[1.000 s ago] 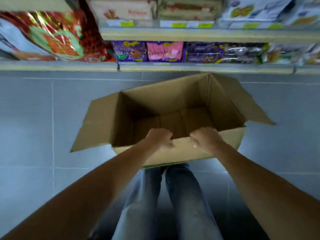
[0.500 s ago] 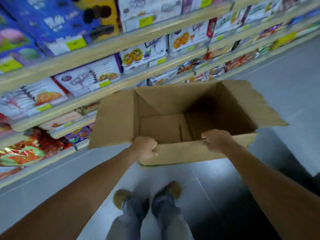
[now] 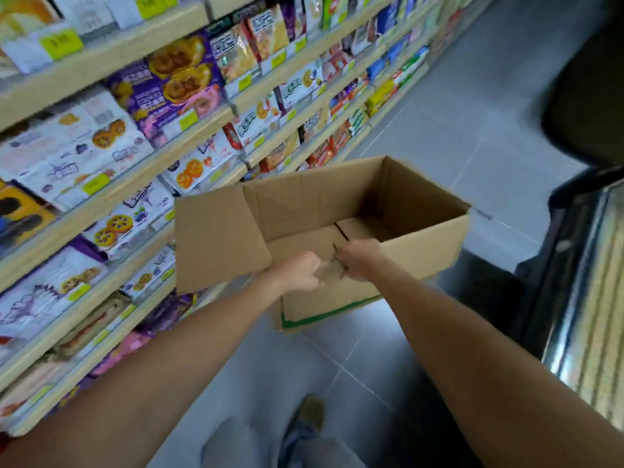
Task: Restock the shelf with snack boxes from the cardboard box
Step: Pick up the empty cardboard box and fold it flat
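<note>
The left hand point(image 3: 300, 271) and right hand point(image 3: 358, 261) clench only the near rim of the cardboard box point(image 3: 422, 238), aloft beside the shelf point(image 3: 111, 62) front edge, so its splayed flap point(image 3: 219, 241) may snag shelved snack boxes point(image 3: 114, 228).

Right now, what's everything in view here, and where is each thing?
Cardboard box: one, brown, open, held above the floor, nothing visible inside.
Shelves: several, beige, left.
Snack boxes: many, white and purple, on shelves.
Price tags: many, yellow-green, shelf edges.
Floor: grey tiles, below.
Glass-fronted case: one, dark, far right.
Legs: two, grey-blue trousers, bottom.
Left grip: one, bare, clasping box's near rim.
Right grip: one, bare, clasping same rim beside it.
</note>
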A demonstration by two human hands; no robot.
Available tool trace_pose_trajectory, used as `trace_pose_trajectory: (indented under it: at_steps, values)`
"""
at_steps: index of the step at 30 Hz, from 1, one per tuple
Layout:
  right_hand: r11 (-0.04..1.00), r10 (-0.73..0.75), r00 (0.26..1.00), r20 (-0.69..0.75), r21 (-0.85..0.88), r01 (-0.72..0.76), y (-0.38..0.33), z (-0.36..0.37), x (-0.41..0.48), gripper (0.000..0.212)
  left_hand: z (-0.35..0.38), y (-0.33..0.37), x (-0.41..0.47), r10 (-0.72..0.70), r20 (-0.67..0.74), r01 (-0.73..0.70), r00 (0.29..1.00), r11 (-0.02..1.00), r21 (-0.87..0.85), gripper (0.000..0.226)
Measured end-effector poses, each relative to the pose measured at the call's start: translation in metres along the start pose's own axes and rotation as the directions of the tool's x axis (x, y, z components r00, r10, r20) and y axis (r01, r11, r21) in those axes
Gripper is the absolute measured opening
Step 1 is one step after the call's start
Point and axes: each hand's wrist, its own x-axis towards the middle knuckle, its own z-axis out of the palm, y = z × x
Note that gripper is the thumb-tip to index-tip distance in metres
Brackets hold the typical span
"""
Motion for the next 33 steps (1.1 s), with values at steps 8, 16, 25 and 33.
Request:
trace_pose_trajectory:
  at_steps: [8, 16, 25, 33]
  values:
    - [0.991, 0.132, 0.985, -0.111, 0.044, -0.128, 0.114, -0.027, -0.013, 0.026, -0.073, 0.094, 0.082, -0.027, 0.261, -0.055, 0.965, 0.952, 0.302, 0.052]
    - [0.973, 0.232, 0.969, -0.083, 0.038, -0.230, 0.262, -0.062, 0.035, 0.031, -0.147, 0.159, 0.205, 0.211, 0.107, -0.236, 0.972, 0.838, 0.492, 0.036]
    - [0.613, 0.735, 0.674, -0.069, 0.491, -0.619, 0.446, -0.075, 0.084, 0.043, -0.221, 0.275, 0.370, 0.266, 0.085, -0.274, 0.960, 0.831, 0.484, 0.038]
    - [-0.669, 0.544, 0.613, 0.573, 0.737, -0.096, 0.576, -0.091, 0.110, 0.058, -0.249, 0.396, 0.489, 0.347, 0.058, -0.325, 0.936, 0.789, 0.521, 0.030]
